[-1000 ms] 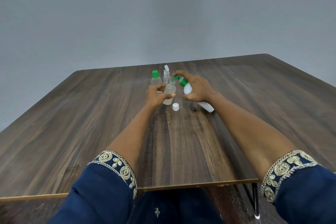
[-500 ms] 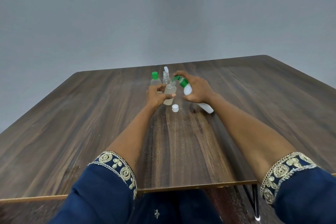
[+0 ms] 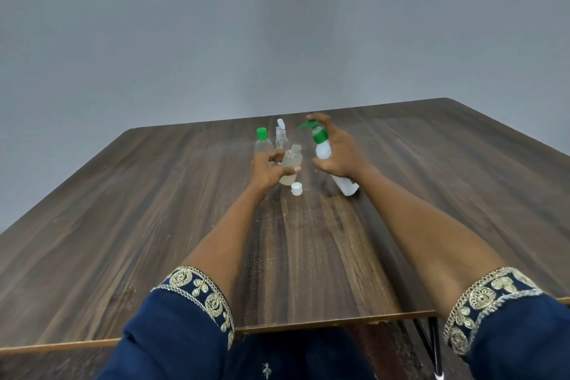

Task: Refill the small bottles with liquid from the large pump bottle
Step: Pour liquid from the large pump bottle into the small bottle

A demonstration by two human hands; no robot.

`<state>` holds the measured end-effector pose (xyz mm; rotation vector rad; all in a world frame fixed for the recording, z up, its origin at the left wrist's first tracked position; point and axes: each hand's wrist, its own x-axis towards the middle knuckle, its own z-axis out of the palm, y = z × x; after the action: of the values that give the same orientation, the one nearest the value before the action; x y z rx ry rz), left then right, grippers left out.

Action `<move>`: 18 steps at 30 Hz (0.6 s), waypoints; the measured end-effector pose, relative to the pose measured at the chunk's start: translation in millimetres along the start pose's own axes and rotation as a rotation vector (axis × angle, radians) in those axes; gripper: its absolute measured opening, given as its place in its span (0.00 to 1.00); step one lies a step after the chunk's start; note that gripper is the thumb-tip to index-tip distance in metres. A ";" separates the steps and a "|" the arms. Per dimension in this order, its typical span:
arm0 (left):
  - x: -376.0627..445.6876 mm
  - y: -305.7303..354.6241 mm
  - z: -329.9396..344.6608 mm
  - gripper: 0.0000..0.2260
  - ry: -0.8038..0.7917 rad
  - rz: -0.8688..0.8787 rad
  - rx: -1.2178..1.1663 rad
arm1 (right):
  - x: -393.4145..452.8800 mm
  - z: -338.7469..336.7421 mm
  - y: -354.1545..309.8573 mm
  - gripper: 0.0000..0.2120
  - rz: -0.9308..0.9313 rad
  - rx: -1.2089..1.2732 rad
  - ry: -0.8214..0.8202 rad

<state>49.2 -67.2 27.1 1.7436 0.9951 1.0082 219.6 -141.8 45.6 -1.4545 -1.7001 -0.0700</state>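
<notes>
Nearest the person, a loose white cap [image 3: 296,188] lies on the wooden table [image 3: 154,225], just in front of the bottles. Behind it the left hand [image 3: 267,167] wraps its fingers and thumb around an uncapped small bottle [image 3: 290,163], clear plastic and already holding some pale liquid. It looks light and thin-walled, so a hard squeeze could push liquid out of the open neck; a grip low on the body, as here, should keep it steady.

Just beside it, the right hand [image 3: 338,154] grips the white pump bottle [image 3: 327,157], which leans toward the small one with its base on or just off the table; I cannot tell which. A finger sits over the green pump head [image 3: 311,128], whose spout points left and stands slightly apart from the open neck. The smooth plastic may be slippery if wet.

Farther back stand a green-capped small bottle [image 3: 263,142] and a small spray bottle [image 3: 281,136], both upright and untouched.
</notes>
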 end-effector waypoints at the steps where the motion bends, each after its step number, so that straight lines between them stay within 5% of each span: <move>1: -0.9 0.2 0.7 0.21 0.000 0.007 -0.002 | -0.3 0.8 0.0 0.38 0.022 0.044 0.048; 8: -6.4 3.0 -0.5 0.20 0.024 0.023 -0.039 | -6.9 7.2 -2.2 0.47 0.152 0.177 0.314; 18: -25.1 -9.1 -12.9 0.18 0.082 -0.004 -0.107 | -27.1 4.4 7.6 0.53 0.194 -0.022 0.355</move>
<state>26.7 -83.5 16.9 1.6236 0.9777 1.1181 221.6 -158.0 22.2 -1.5147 -1.2714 -0.2276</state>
